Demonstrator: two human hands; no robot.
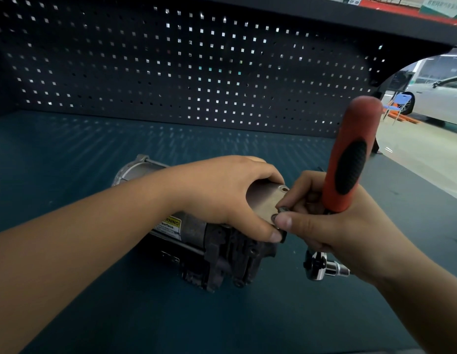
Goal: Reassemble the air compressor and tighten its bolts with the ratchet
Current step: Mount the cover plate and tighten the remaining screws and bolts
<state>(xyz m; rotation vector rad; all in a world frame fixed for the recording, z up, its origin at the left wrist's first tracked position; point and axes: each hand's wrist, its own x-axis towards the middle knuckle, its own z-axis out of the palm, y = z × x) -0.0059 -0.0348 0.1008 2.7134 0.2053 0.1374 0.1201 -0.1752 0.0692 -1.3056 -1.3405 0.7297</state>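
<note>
Right hand (324, 226), lower right, holds the ratchet (349, 159) in its palm, ready, while pinching a bolt (282, 209) at the cover (263, 200); left hand (230, 198) grips that cover, steadying the air compressor (209, 241) lying mid-frame on the worktop (94, 302).

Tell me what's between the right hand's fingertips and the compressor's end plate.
A small dark bolt, pinched by the right hand at the plate's corner hole; head view.

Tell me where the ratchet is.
In the head view the ratchet stands right of centre, gripped by the right hand, its head down beside the compressor.
</note>
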